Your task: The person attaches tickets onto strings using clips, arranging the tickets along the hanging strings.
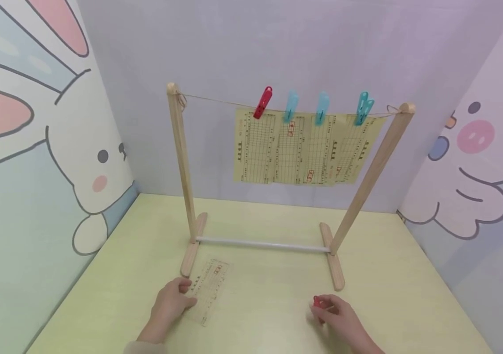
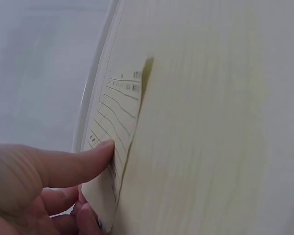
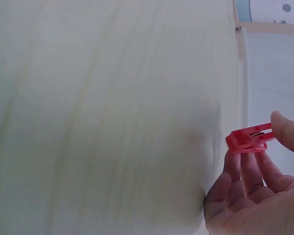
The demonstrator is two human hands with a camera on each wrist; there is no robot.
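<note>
A yellowish printed paper slip (image 1: 210,287) lies on the pale green table (image 1: 269,295) in front of the rack's left foot. My left hand (image 1: 184,296) pinches its near left edge. In the left wrist view the thumb (image 2: 88,164) lies on top of the slip (image 2: 118,127) and the fingers curl beneath it. To the right, my right hand (image 1: 323,309) holds a small red clothes peg (image 1: 318,303) just above the table. The right wrist view shows that peg (image 3: 248,138) between the thumb and the fingertips (image 3: 233,161).
A wooden rack (image 1: 181,162) stands mid-table, its white crossbar (image 1: 262,244) low between two feet. Its string carries a red peg (image 1: 262,103) and three blue pegs (image 1: 322,107) holding several yellow slips (image 1: 300,152). Cartoon panels wall in the left, back and right.
</note>
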